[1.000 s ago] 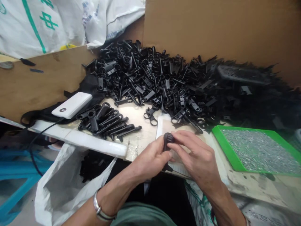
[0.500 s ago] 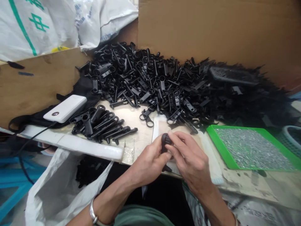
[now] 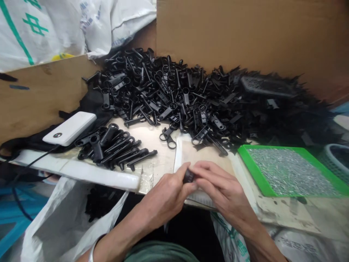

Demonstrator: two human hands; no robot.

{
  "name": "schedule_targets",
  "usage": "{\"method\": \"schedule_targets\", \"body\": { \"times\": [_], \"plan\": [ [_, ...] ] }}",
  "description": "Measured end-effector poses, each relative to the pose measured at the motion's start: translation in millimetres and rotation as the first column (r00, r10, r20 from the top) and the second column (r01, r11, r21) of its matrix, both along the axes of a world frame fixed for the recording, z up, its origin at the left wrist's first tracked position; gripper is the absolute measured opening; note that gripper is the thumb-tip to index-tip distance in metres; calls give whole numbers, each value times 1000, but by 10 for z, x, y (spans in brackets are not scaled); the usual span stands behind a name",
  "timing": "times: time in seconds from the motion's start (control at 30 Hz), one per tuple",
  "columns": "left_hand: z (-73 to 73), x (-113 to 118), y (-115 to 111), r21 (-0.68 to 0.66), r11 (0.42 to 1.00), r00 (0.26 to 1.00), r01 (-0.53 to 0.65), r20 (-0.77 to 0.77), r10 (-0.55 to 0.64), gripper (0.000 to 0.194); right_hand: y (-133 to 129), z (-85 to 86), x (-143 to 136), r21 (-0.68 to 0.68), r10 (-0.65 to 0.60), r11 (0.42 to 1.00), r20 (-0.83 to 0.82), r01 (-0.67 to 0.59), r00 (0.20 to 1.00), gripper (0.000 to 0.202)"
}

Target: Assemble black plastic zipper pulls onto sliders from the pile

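Just above the table's front edge, my left hand (image 3: 170, 191) is closed around a small black plastic part (image 3: 188, 177); only its ribbed, rounded end shows between thumb and forefinger. My right hand (image 3: 222, 187) meets it from the other side, fingers pinched together against the part, and its fingertips hide some of it. Beyond the hands spreads a big heap of black plastic parts (image 3: 163, 98) with ring-shaped ends. To the left of my hands lies a smaller row of black handle-like pieces (image 3: 117, 147).
A green tray (image 3: 252, 171) of small metal pins stands at the right, beside a basket (image 3: 334, 160). A white power bank (image 3: 69, 128) with a cable lies at the left. Below the table edge hangs an open white sack (image 3: 54, 218). Cardboard (image 3: 245, 32) walls the back.
Both hands have come slightly lower with the black part, which is turned and now more covered by the fingers. The whole view has shifted a little.
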State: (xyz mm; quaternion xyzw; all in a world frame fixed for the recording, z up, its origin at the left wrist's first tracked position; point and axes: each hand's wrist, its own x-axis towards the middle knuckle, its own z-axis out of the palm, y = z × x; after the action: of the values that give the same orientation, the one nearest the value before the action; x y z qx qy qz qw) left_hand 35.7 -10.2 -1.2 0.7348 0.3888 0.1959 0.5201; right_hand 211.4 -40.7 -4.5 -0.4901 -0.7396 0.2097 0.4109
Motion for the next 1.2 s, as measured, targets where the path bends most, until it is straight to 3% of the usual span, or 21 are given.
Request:
{"method": "schedule_targets", "body": {
  "times": [0.1, 0.23, 0.3, 0.43, 0.57, 0.6, 0.7, 0.8, 0.9, 0.97, 1.03, 1.1, 1.13, 1.2],
  "plan": [
    [-14, -48, -49, -36, 999, 1000, -6, -18, 5, 47, -33, 53, 89, -127, 44, 990, -110, -58, 993, 24],
    [-30, -71, -120, -94, 983, 985, 156, 88, -147, 56, -70, 50, 72, -288, 87, 950, -125, -120, 988, 22],
    [-42, -51, -122, -162, 973, 982, 163, 121, -145, 56, -84, 14, -7, -289, 33, 956, -79, -55, 996, 24],
    [-47, 2, -70, -195, 981, 997, 0, 78, 15, 57, -35, -57, -172, -134, -179, 974, 19, 180, 984, 24],
    [47, -97, -25, -70, 990, 993, -119, -17, 118, 55, 160, -24, -53, -199, -59, 978, 13, 60, 998, 21],
    [87, -159, -12, -15, 984, 983, -176, -49, 175, 54, 218, -6, 39, -203, -72, 976, 39, 79, 997, 22],
    [209, -396, 58, 126, 915, 916, -382, -81, 394, 49, 370, 27, 389, -61, -308, 943, 225, 329, 924, 29],
    [293, -598, 172, 93, 829, 834, -551, 37, 550, 44, 470, 3, 683, 110, -475, 874, 398, 473, 785, 30],
    [345, -694, 271, -55, 768, 753, -638, 163, 638, 43, 552, -59, 801, 156, -491, 859, 527, 488, 694, 31],
    [373, -732, 306, -58, 726, 711, -686, 163, 684, 43, 616, -103, 807, 135, -446, 872, 613, 470, 652, 36],
    [389, -786, 324, 110, 665, 674, -738, 85, 734, 42, 683, -139, 803, 91, -396, 885, 663, 457, 635, 38],
    [376, -868, 349, 398, 570, 601, -719, -57, 798, 44, 730, -160, 819, 58, -374, 887, 671, 458, 640, 35],
    [356, -919, 372, 530, 529, 552, -662, -132, 823, 46, 738, -161, 838, 56, -379, 885, 663, 462, 645, 33],
    [287, -1032, 449, 692, 527, 502, -493, -269, 822, 49, 712, -143, 890, 68, -403, 877, 643, 476, 652, 31]
  ]
}}
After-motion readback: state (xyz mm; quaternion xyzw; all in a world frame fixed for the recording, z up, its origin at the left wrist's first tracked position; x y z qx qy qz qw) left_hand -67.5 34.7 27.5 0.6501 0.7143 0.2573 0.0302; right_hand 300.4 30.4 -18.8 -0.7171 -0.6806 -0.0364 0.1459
